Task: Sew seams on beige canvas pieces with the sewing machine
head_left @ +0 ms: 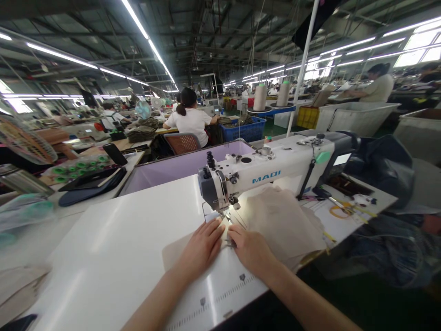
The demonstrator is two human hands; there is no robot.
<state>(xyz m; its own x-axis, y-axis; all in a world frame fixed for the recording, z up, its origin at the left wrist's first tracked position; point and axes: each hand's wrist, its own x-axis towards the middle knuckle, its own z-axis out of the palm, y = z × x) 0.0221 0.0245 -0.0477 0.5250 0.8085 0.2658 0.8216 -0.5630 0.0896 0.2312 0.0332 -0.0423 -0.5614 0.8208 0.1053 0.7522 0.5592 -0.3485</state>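
Observation:
My left hand (203, 243) lies flat with its fingers stretched out, pressing a beige fabric piece (172, 250) onto the white table just in front of the needle area. Close beside it, my right hand (253, 250) has its fingers curled, with dark metal tips like those of thread snips (228, 242) poking out under them. Both hands' fingertips are near the presser foot (227, 217) of the white sewing machine (268, 168), where a lamp lights the cloth. More beige fabric (282, 225) is spread to the right, under the machine's arm.
Yellow-handled scissors (341, 211) and small tools lie at the table's right end. Behind the machine is a lilac-lined bin (179, 161). Thread cones (261, 97) stand beyond. A side table at left holds green spools (81, 165) and a steel flask (24, 179). A co-worker (191, 117) sits ahead.

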